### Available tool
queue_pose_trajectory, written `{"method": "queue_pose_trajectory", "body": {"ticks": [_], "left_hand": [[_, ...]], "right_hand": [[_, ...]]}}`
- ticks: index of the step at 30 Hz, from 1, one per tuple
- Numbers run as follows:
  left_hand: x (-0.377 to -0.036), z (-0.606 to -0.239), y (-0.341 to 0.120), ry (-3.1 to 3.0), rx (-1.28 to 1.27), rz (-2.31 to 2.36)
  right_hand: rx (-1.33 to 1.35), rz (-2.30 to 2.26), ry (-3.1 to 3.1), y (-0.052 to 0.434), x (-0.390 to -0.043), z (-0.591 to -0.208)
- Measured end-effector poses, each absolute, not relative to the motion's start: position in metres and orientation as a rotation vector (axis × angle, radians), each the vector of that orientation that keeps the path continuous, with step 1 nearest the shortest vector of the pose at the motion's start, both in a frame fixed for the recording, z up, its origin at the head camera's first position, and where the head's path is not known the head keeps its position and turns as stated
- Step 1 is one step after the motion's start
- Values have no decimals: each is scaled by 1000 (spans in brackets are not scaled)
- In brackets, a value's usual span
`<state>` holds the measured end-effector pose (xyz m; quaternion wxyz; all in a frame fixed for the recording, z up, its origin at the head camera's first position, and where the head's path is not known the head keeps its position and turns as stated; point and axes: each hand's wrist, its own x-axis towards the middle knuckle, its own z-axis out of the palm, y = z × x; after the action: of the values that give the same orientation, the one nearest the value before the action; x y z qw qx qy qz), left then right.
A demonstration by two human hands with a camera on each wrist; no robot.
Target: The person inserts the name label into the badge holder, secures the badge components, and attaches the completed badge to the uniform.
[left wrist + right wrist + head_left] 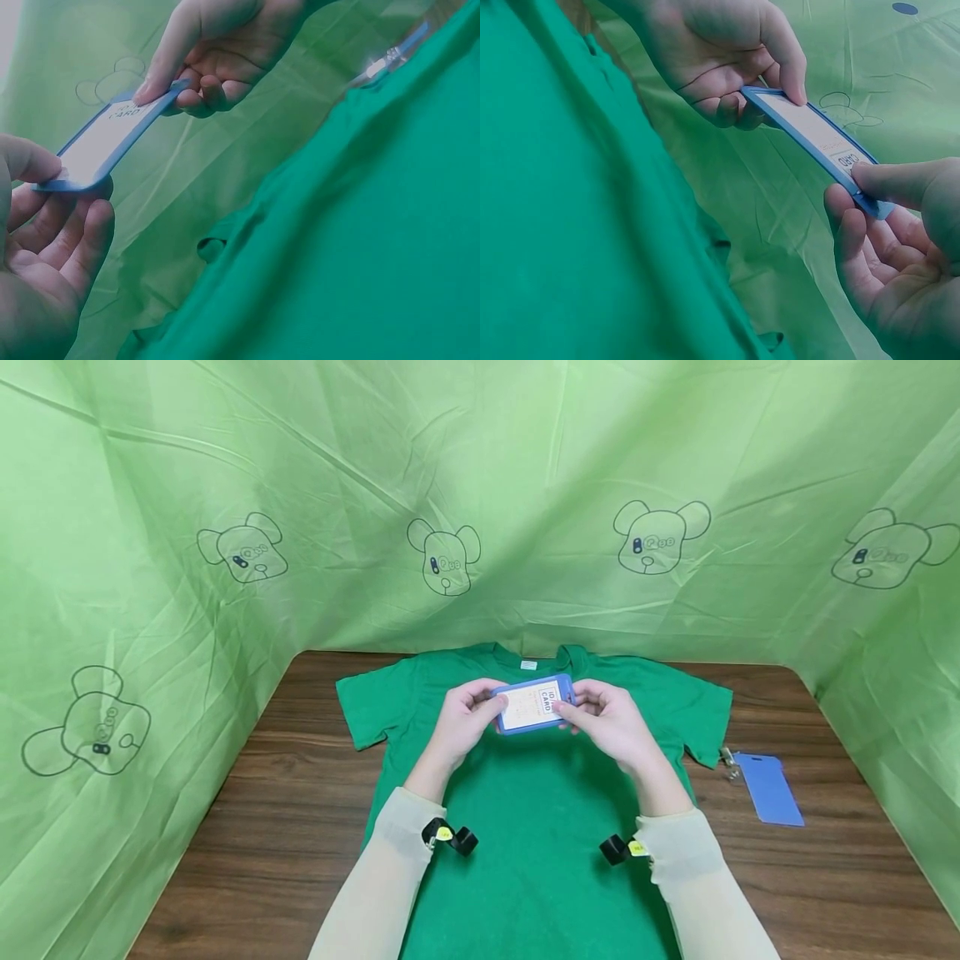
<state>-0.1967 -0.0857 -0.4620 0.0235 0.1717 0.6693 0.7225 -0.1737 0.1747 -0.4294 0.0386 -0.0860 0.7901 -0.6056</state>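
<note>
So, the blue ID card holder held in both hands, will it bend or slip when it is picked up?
Probably stiff: the blue ID card holder stays straight between the left hand and right hand, pinched only at its ends. Likely light, since fingertips alone carry it above the green T-shirt. Its smooth-looking plastic may be somewhat slippery.

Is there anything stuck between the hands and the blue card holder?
No, nothing visible. The left hand pinches one end of the blue card holder and the right hand pinches the other, fingers straight on the plastic. They hold it up above the green T-shirt.
</note>
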Motion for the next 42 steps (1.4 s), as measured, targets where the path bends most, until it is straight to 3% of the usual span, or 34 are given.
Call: {"method": "queue_pose_trajectory", "body": {"ticks": [22,42], "left_hand": [[-198,-464,-86,2079,511,2256],[-199,-463,-89,2077,474,2294]], "right_hand": [[-269,-1818,2419,179,-171,-425],[-251,-1761,2524,213,-165,-403]]}}
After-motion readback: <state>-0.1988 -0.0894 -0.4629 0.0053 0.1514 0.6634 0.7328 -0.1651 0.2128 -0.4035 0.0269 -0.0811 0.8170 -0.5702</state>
